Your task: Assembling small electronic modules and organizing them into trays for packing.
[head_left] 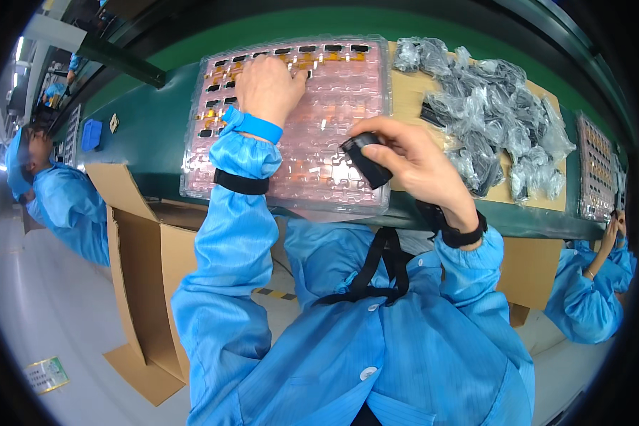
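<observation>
A clear plastic tray with a pinkish base lies before me, divided into many small pockets. Small black-topped parts with orange flexible strips fill pockets along its far and left sides. My left hand is over the far-left part of the tray, palm down with curled fingers; its fingertips and anything between them are hidden. Above the tray's near right corner, my right hand grips a black curved plastic piece, held tilted between thumb and fingers.
Right of the tray, several black pieces in clear plastic bags are heaped on a brown cardboard sheet. An open cardboard box stands at lower left. A blue bin sits farther left. People in blue work at both sides; another filled tray lies far right.
</observation>
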Tool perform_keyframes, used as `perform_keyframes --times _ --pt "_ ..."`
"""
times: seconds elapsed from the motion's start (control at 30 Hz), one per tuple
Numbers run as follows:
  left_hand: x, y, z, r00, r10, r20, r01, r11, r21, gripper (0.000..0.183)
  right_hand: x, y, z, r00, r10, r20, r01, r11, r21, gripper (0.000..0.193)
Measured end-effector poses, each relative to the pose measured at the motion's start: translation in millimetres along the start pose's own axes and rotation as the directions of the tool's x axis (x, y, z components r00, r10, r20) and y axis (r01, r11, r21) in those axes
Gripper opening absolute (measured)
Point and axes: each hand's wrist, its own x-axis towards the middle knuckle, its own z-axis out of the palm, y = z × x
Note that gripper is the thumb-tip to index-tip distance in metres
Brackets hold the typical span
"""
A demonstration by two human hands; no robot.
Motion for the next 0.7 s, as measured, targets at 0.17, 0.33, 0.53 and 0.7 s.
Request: perform_keyframes --times 0.17,0.33,0.53,0.7 --pt "-5 34 7 0.987 -0.109 -0.116 0.127 0.978 0.163 0.041 19 5 -11 0.914 -0.189 0.359 0.321 0.879 -0.353 0.021" --pt "-3 40 4 0.958 -0.282 0.050 0.284 0.958 -0.028 0.040 0 11 -3 0.872 -0.418 0.254 0.476 0.609 -0.634 0.019" --pt "-19 57 6 0.984 0.012 -0.178 -0.070 0.943 -0.325 0.023 -14 0 -13 0.911 -0.351 -0.215 0.265 0.901 -0.344 0.018" --pt "-95 124 0 0.750 0.410 -0.519 -0.537 0.835 -0.116 0.020 -15 14 -34 0.918 0.015 -0.396 0.118 0.944 0.308 0.034"
